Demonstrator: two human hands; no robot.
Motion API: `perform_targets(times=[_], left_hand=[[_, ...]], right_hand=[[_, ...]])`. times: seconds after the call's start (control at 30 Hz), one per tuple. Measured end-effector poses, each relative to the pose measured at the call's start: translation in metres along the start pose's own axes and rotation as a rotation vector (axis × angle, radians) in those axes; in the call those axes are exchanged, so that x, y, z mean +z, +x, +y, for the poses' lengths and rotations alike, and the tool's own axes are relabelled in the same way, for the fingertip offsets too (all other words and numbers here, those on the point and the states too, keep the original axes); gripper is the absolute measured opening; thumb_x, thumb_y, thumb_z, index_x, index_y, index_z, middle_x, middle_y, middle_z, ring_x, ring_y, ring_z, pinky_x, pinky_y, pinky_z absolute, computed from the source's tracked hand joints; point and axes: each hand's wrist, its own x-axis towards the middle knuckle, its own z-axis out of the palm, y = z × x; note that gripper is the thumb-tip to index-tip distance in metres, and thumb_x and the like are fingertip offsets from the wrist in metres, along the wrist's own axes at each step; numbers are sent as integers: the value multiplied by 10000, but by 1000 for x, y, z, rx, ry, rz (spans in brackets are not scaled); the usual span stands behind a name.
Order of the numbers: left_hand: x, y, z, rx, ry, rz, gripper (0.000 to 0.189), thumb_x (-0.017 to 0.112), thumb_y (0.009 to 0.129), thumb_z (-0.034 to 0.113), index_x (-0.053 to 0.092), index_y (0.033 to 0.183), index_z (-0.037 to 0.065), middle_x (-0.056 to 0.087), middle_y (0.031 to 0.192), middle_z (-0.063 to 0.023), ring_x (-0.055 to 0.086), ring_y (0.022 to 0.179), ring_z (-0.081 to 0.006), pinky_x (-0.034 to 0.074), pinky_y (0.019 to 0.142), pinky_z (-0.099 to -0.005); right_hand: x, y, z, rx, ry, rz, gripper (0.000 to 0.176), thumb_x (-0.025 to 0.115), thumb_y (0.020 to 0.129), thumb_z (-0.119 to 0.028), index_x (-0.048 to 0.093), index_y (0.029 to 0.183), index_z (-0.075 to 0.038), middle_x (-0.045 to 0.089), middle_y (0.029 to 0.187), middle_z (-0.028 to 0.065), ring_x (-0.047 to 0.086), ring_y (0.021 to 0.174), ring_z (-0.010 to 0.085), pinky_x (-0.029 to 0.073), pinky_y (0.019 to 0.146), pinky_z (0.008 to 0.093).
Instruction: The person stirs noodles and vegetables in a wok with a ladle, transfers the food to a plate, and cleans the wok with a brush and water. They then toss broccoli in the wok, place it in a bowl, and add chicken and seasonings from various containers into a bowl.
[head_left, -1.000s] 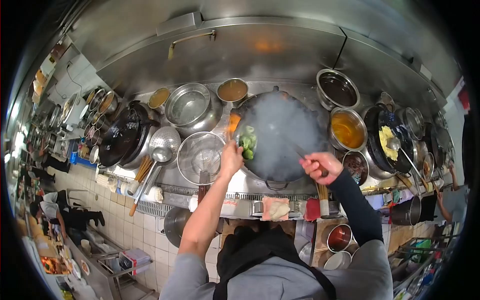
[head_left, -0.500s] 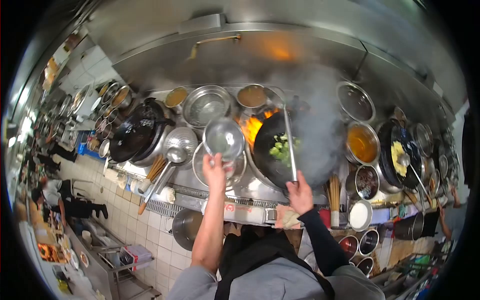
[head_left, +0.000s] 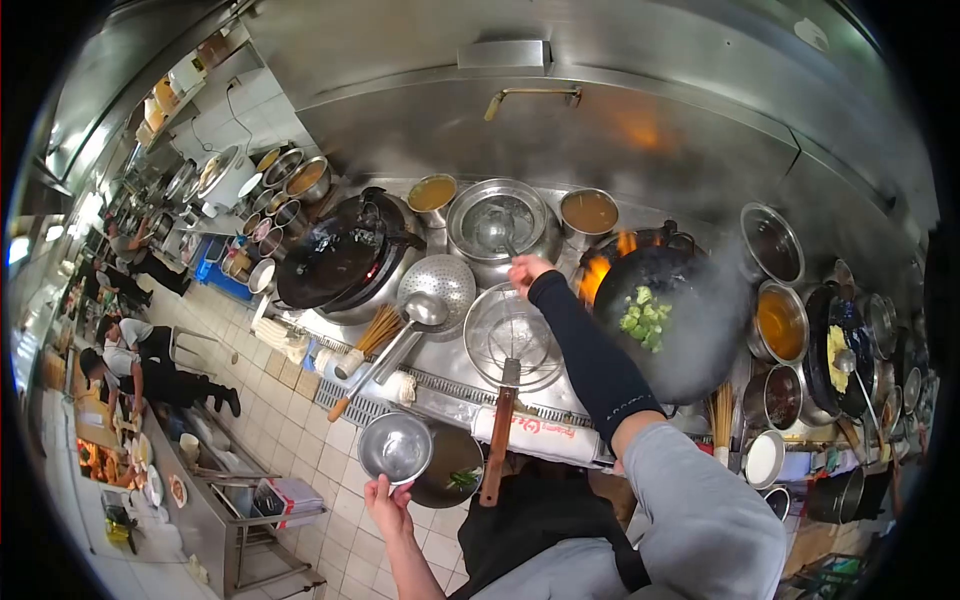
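Note:
My left hand (head_left: 388, 507) grips the rim of a shiny metal bowl (head_left: 395, 448), tilted over a dark bin (head_left: 440, 490) with green scraps (head_left: 463, 480) in it. Reaching across the stove, my right hand (head_left: 529, 274) is closed on a ladle (head_left: 493, 228), whose head is in a metal pot (head_left: 455, 222). Most of the ladle's handle is hidden by my sleeve. Chopped green vegetables (head_left: 645, 318) lie in a smoking black wok (head_left: 690, 365) to the right of my forearm. Below my right hand, a wood-handled strainer (head_left: 498, 430) rests across a large metal bowl (head_left: 474, 345).
Flames (head_left: 595, 278) rise at the wok's left edge. Another black wok (head_left: 335, 250) stands left, near a perforated skimmer (head_left: 436, 285) with a second ladle (head_left: 427, 309). A pot of orange liquid (head_left: 782, 322) is at right. Other people (head_left: 150, 340) are at the far left.
My right hand has swung left from the wok, carrying the ladle into the metal pot. My left hand has brought the bowl down from the stove to above the bin. The view has shifted.

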Motion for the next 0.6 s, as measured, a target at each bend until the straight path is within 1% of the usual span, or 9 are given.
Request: perform_targets(times=[0.03, 0.13, 0.2, 0.23, 0.4, 0.43, 0.47, 0.53, 0.6], left_hand=[[-6, 0, 1, -1, -6, 22, 212, 658, 1024, 191, 474, 954, 114, 680, 854, -106, 752, 702, -314, 518, 439, -256], [-14, 11, 2, -21, -13, 35, 218, 662, 1022, 201, 469, 958, 122, 676, 848, -106, 747, 689, -314, 501, 445, -260], [-11, 23, 3, -47, -8, 17, 220, 663, 1021, 204, 470, 955, 122, 674, 853, -103, 743, 681, -307, 503, 446, -258], [-9, 29, 3, -49, 3, 2, 218, 661, 1022, 203, 471, 953, 121, 672, 854, -100, 742, 678, -303, 502, 445, -256], [26, 65, 2, -92, 69, -128, 212, 656, 1026, 204, 477, 946, 124, 663, 856, -86, 737, 670, -276, 494, 442, -243], [35, 73, -1, -94, 87, -177, 210, 662, 1024, 208, 483, 951, 126, 658, 849, -80, 734, 665, -261, 491, 440, -234], [47, 79, -3, -119, 96, -207, 210, 665, 1022, 209, 485, 953, 127, 659, 851, -79, 734, 664, -258, 492, 440, -231], [73, 88, -7, -158, 109, -258, 211, 671, 1019, 211, 488, 956, 127, 661, 853, -78, 733, 662, -251, 495, 441, -225], [99, 94, -15, -208, 138, -308, 204, 678, 1014, 209, 506, 953, 118, 648, 835, -66, 730, 649, -254, 491, 435, -225]], right_hand=[[24, -28, 13, -134, 168, 20, 165, 559, 1012, -82, 479, 1014, 62, 421, 650, -5, 427, 492, 73, 363, 409, 191], [-3, -69, 37, -155, 290, -230, 143, 566, 1006, -62, 473, 938, 22, 464, 729, 23, 444, 517, 81, 357, 400, 211], [-21, -114, 43, -119, 304, -297, 170, 557, 1021, -73, 500, 1106, 62, 484, 787, 35, 445, 534, 74, 341, 388, 211], [-36, -134, 43, -105, 305, -360, 287, 560, 1027, -96, 484, 1249, 69, 496, 820, 44, 443, 534, 70, 331, 381, 203], [-5, -310, 54, -461, -163, -106, 236, 560, 1030, -124, 548, 1206, 33, 492, 827, 10, 407, 538, 26, 296, 380, 182], [-3, -340, 53, -474, -242, -61, 214, 545, 1034, -125, 549, 1195, 15, 483, 830, -2, 386, 543, 9, 271, 385, 168], [7, -370, 54, -501, -283, 36, 163, 536, 1033, -116, 543, 1141, 6, 478, 825, -11, 375, 547, 1, 257, 388, 164], [22, -416, 52, -490, -295, 155, 123, 534, 1030, -107, 530, 1089, 1, 478, 819, -19, 375, 549, 0, 259, 394, 161], [21, -441, 42, -448, -273, 221, 92, 528, 1028, -102, 509, 987, -21, 480, 804, -26, 398, 558, 3, 272, 407, 169]])
